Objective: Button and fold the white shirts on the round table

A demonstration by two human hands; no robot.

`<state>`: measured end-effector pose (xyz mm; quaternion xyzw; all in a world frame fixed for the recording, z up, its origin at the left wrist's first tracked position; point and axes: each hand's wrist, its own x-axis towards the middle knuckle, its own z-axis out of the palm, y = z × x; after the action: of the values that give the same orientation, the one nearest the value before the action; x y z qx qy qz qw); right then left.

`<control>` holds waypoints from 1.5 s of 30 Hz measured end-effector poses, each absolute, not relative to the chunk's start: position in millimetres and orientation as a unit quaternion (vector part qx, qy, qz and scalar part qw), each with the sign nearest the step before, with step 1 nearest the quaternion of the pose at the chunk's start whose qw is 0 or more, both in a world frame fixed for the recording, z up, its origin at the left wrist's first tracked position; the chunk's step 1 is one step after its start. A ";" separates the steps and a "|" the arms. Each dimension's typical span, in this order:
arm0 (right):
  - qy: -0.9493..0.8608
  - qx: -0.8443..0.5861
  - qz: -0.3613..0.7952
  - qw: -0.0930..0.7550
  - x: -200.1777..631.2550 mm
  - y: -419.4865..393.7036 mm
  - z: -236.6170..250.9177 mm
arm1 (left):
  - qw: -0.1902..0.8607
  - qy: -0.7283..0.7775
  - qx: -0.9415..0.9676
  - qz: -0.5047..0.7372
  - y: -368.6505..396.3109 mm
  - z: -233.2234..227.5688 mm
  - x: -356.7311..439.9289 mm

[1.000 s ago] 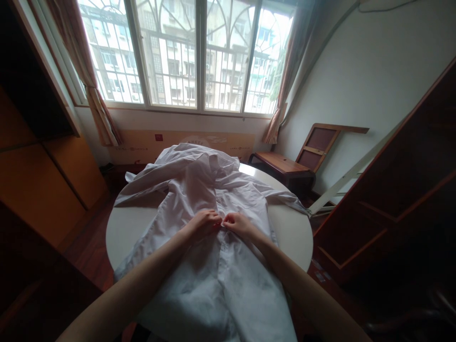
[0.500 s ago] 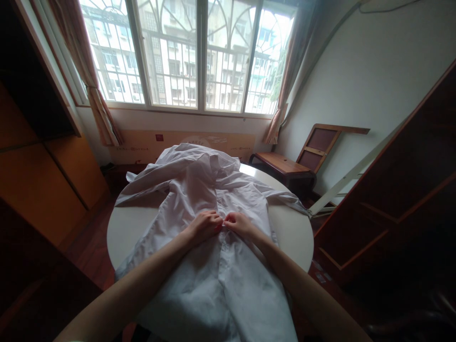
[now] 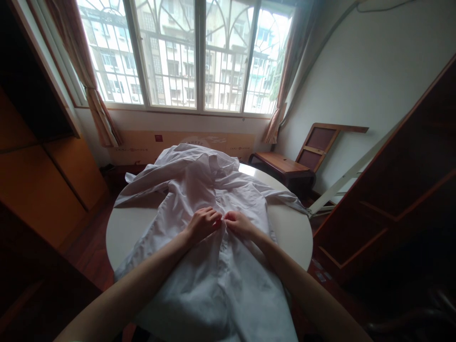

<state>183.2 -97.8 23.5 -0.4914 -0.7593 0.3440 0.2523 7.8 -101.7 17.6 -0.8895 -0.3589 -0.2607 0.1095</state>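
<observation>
Grip, left hand: my left hand point(image 3: 204, 222) is curling its fingertips onto the front edge of the shirt point(image 3: 213, 266), pinching the cloth right at the middle seam; whether a button is between the fingertips I cannot tell, it is too small to see.
Grip, right hand: my right hand point(image 3: 239, 223) is pinching the opposite front edge, fingers pressed together, its fingertips touching those of the left.
Where the shirt is lying: it is spreading front-up across the round white desk point(image 3: 292, 232), collar toward the window point(image 3: 199, 52), one sleeve trailing toward the right rim, the hem hanging over the near edge toward me.
How it is handling: I am judging it light, thin and limp; it is wrinkling and bunching near the collar, so it will sag and slide wherever it is not held.
Where I am taking hold: the doubled front strip is feeling like the firmest part, so I am pinching there, close on both sides of the opening, rather than on the loose panels.
Around the desk: a wooden bench point(image 3: 283, 166) is standing by the right wall, with curtains point(image 3: 96, 104) hanging beside the glass.
</observation>
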 end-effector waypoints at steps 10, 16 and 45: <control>-0.776 -0.448 0.329 0.299 183.3 -101.0 25.0 | 0.089 -0.356 -0.876 -0.315 -101.2 19.3 6.8; -0.739 -0.416 0.434 0.305 183.7 -102.1 23.9 | 0.063 -0.332 -0.874 -0.350 -99.4 17.7 6.5; -0.818 -0.434 0.205 0.316 177.2 -107.6 24.7 | -0.136 -0.401 -0.854 -0.304 -90.2 5.4 7.5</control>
<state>177.2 -107.6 24.7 -0.4338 -0.8185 0.2047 0.3162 7.5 -90.2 5.4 -0.8535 -0.4008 -0.3041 -0.1357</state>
